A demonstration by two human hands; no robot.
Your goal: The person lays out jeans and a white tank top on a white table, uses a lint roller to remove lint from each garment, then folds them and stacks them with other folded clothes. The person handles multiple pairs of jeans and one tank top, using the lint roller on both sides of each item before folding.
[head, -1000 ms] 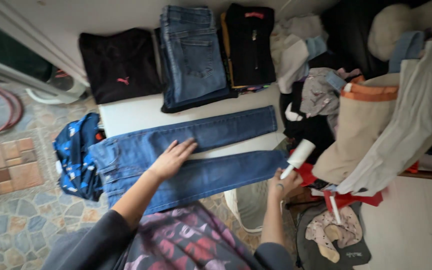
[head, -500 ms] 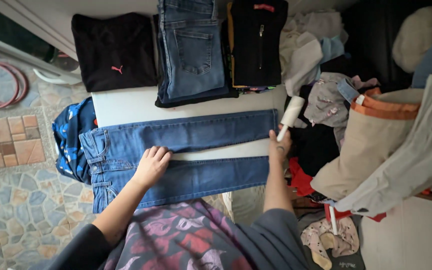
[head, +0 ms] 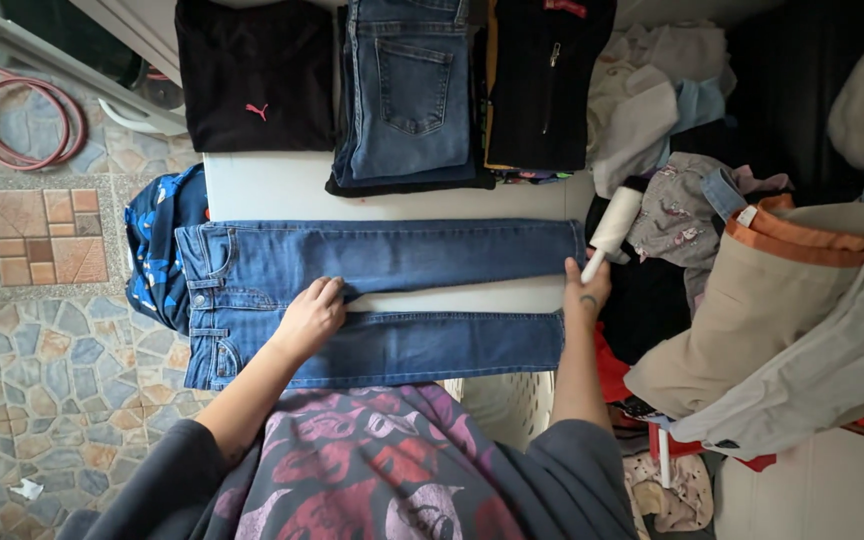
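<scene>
A pair of blue jeans (head: 402, 260) lies flat across a white table (head: 272, 185), waistband to the left, legs pointing right. My left hand (head: 309, 318) presses flat on the crotch of the jeans, fingers apart. My right hand (head: 586, 290) sits at the leg hems and grips the handle of a white lint roller (head: 615, 228), whose head rests near the end of the upper leg.
Folded clothes line the table's far side: a black top (head: 252, 75), folded jeans (head: 410, 85), a black zipped garment (head: 542, 80). A heap of loose clothes (head: 752, 240) fills the right. A blue patterned cloth (head: 157, 250) hangs left, a red hose (head: 27, 115) lies on the tiled floor.
My right hand has carried the lint roller from the lower right up to the jeans' leg hems. My left hand has slid a little left along the jeans.
</scene>
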